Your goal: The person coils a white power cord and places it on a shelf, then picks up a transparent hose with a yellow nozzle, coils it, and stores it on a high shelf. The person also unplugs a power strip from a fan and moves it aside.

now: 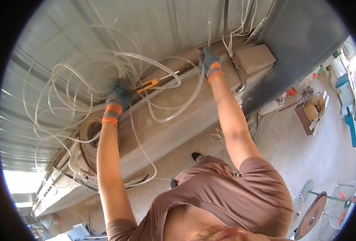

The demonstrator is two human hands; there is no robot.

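My left hand (118,96), in a grey-blue glove with an orange cuff, is closed around the handle end of an orange utility knife (148,85). The knife's blade points up to the right. Loose loops of clear plastic tubing (158,119) spread around this hand, and some strands run behind or into it; which of them it grips is hidden. Farther right, my right hand (211,60), gloved alike, is closed on a length of the same tubing just above the ledge. A strand hangs down from it and curves back left.
A concrete ledge (166,120) runs along the corrugated metal wall (154,24). On it lie a rolled flat hose (90,134) by my left forearm and a brown block (255,58) right of my right hand. An opened cardboard box (311,110) stands on the floor at right.
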